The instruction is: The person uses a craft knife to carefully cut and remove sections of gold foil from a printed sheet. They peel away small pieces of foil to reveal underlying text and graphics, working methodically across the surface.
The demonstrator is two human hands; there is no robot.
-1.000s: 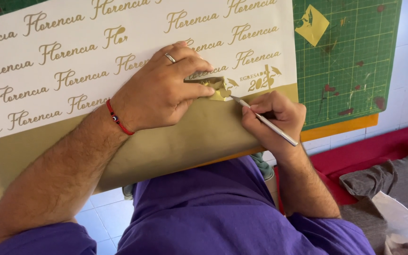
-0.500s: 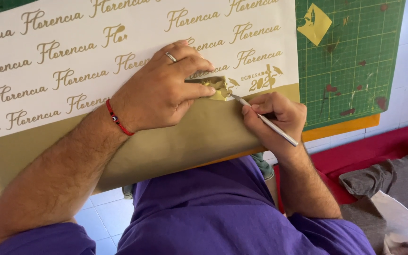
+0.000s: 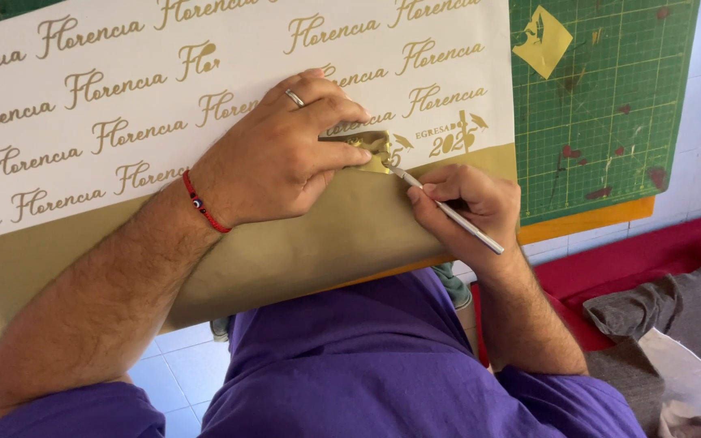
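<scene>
A large vinyl sheet (image 3: pixel 204 73), white backing with rows of gold script lettering and a solid gold band along its near edge, lies on a green cutting mat. My left hand (image 3: pixel 281 158), with a ring and a red bead bracelet, presses flat on the sheet, its fingertips beside a small lifted flap of gold vinyl (image 3: pixel 371 148). My right hand (image 3: pixel 468 199) grips a thin silver weeding tool (image 3: pixel 448 209) like a pen. The tool's tip touches the flap's edge, next to a small gold emblem with birds.
The green gridded cutting mat (image 3: pixel 610 97) with an orange edge carries a loose gold vinyl scrap (image 3: pixel 541 40) at top right. Below are white floor tiles, a red surface (image 3: pixel 634 251) with grey cloth (image 3: pixel 659 304) and a white bag (image 3: pixel 691 389). My purple shirt fills the foreground.
The hands and tool hold nearly the same pose; the view has shifted slightly and the tool tip stays at the gold flap.
</scene>
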